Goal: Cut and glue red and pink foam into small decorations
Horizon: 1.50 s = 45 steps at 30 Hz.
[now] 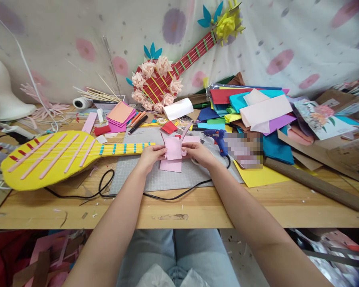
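A small square of pink paper (pixel 173 148) is held up over the grey cutting mat (pixel 131 175). Its left edge is pinched between the fingertips of my left hand (pixel 149 156). My right hand (pixel 200 153) grips the right edge, its fingers closed. A narrow pink strip (pixel 185 130) sticks up beside the right fingertips; whether it is part of the square I cannot tell. Below the square, another pink piece (pixel 171 166) lies on the mat. Just right of my right hand rests a blue glue gun (pixel 217 140), its black cord running across the mat.
A yellow cardboard lute-like instrument (pixel 50 159) lies to the left, its neck reaching toward my left hand. A red flowered one (pixel 158 85) leans against the back curtain. Coloured sheets (pixel 266 107) are piled at the back right, with a brown stick (pixel 317 185) in front. Markers (pixel 137 121) lie behind the mat.
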Available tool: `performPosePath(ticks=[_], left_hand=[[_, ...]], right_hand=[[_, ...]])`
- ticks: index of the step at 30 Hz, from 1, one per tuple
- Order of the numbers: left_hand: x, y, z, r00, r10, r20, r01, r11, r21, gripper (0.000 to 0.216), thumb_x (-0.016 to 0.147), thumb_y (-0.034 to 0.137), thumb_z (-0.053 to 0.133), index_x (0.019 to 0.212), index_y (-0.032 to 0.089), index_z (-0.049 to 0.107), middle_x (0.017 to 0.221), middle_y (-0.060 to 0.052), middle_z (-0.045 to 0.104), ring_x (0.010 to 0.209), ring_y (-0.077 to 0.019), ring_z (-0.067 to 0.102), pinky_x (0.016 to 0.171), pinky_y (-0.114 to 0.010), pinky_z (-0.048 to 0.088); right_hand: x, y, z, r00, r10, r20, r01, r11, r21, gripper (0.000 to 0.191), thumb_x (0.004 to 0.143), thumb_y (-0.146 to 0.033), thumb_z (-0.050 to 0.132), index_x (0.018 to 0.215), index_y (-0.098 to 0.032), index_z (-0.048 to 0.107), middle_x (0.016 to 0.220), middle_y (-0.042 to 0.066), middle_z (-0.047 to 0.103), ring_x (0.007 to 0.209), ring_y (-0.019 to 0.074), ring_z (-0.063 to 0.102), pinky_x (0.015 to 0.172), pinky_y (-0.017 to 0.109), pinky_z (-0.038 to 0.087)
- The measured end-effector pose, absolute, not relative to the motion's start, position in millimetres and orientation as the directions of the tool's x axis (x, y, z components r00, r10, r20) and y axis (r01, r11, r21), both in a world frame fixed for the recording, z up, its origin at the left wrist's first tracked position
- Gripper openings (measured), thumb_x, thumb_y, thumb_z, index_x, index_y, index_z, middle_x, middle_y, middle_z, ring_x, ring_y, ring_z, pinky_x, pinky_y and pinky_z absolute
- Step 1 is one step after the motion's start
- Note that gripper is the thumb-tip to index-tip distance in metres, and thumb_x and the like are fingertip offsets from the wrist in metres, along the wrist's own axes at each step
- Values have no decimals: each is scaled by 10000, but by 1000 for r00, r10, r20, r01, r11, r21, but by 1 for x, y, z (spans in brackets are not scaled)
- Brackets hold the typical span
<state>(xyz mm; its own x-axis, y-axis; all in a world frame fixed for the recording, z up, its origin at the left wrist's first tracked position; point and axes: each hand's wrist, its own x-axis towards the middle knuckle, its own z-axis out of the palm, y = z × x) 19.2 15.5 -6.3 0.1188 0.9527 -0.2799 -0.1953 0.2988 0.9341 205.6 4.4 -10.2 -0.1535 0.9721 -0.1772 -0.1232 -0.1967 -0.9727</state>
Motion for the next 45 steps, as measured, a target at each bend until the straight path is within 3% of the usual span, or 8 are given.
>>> performPosePath(ticks=[8,21,45], left_hand=[[21,13,-6,79,956,-282,-141,291,946,266,479,186,775,723,123,689,639,-35,646,542,-106,560,533,-254,490],[24,14,-9,48,960,-276,-100,279,955,208,545,118,728,746,98,681,612,-10,635,529,-81,545,601,-256,494],[24,14,-10,42,962,-272,-112,275,955,198,549,87,707,743,95,665,602,-1,628,527,-79,534,592,-241,467]], right_hand=[[201,7,-18,-86,978,-189,-118,-198,-973,143,611,-159,702,735,-160,630,603,-25,612,552,97,573,611,286,552],[197,5,-16,-79,978,-192,-97,-199,-975,76,661,-88,616,705,-148,601,573,-44,594,532,74,567,583,224,522],[195,6,-19,-58,985,-163,-75,-167,-983,102,687,-68,602,749,-143,631,614,-15,622,555,89,573,567,229,537]])
